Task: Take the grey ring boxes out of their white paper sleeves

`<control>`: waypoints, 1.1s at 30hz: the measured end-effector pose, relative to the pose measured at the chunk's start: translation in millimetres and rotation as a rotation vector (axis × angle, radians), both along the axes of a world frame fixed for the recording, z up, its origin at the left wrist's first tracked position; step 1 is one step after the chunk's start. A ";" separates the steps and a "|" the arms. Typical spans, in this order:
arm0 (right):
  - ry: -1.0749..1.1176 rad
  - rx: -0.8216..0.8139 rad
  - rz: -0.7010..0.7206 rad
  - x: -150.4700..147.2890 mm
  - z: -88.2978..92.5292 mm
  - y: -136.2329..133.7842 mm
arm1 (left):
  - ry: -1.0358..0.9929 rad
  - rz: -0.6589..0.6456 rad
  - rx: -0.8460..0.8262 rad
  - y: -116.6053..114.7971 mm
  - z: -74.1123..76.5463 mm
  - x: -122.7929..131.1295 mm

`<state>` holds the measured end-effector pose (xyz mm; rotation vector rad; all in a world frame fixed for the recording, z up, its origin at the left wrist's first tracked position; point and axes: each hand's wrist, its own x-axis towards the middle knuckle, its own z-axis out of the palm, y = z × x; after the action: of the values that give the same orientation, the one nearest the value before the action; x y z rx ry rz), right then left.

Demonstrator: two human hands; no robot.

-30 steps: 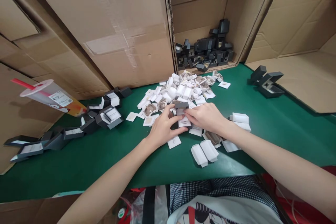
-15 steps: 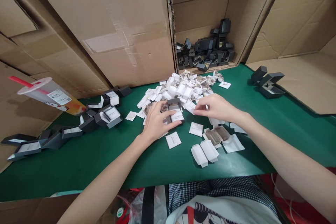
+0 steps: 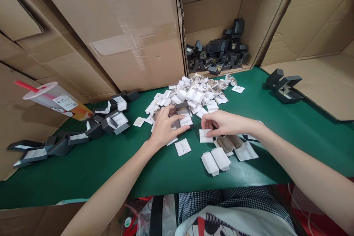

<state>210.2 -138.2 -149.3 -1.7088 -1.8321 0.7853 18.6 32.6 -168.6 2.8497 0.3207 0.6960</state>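
My left hand (image 3: 165,125) rests around a small black jewellery box (image 3: 181,107), its lid raised and a white piece showing in its front part. The fingers curve over the box's left side, with the thumb along its near edge. To the right, my right hand (image 3: 221,122) has its thumb and curled fingers closed at the edge of a square white card (image 3: 205,138) with printing on it. Between the hands and nearer me lies a similar card (image 3: 183,147). Beyond both hands spreads a heap of white paper-like inserts (image 3: 193,94).
Opened black boxes (image 3: 109,121) line the left of the green table (image 3: 116,169), by a drink cup (image 3: 62,99). More fill a cardboard carton (image 3: 215,11) behind; others (image 3: 284,86) sit right. Folded white inserts (image 3: 217,160) and a brownish insert (image 3: 227,143) lie near.
My right hand has come nearer me from the edge of the white heap to the printed card. My left hand stays at the black box.
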 end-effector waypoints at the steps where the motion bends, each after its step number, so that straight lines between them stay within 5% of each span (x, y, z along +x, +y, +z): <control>1: 0.023 0.020 -0.004 -0.6 1.2 0.3 | -0.001 -0.001 0.003 0.1 0.3 0.0; 12: 0.453 0.293 -0.437 -5.8 1.9 7.7 | 0.005 -0.030 -0.025 -2.0 3.6 -0.7; 19: 0.611 0.406 -0.496 -17.7 -12.7 15.7 | -0.057 -0.050 -0.155 -8.7 5.8 -1.0; 33: -0.127 0.766 -0.394 -35.0 -21.5 20.0 | -0.077 -0.088 -0.338 -16.8 2.0 0.8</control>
<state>175.2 -118.2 -170.8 -1.5199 -1.5005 -0.1841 19.4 15.8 -166.7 2.4956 0.2698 0.6613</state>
